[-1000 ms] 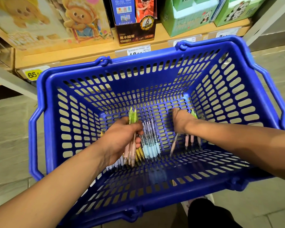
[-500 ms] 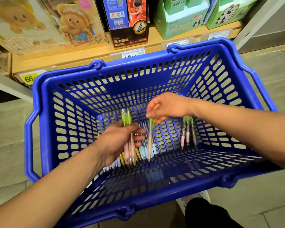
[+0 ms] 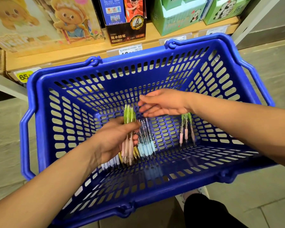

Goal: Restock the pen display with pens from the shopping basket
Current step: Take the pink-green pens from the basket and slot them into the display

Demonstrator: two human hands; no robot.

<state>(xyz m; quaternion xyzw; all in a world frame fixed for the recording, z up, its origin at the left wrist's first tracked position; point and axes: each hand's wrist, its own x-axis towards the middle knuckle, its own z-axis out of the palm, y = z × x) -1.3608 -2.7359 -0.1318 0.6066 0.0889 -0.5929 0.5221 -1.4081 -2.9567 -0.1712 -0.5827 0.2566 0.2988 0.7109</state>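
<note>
The pen that the right hand [image 3: 164,103] was pinching half a second ago is gone. Its fingers [image 3: 145,109] now lie apart and empty at centre frame, just above the bundle of green-topped, pink-gripped plastic pens [image 3: 128,117]. The left hand [image 3: 112,139] keeps its fingers clamped round that bundle, low inside the blue slotted plastic shopping basket [image 3: 37,83]. The bundle has probably grown by one, and three matching loose pens [image 3: 186,129] wait on the basket floor, right of centre. I judge that gathering goes on and shelving has not begun.

"65" on yellow price tag [image 3: 23,77]; "黑木铅笔" on black box [image 3: 127,37]
</note>
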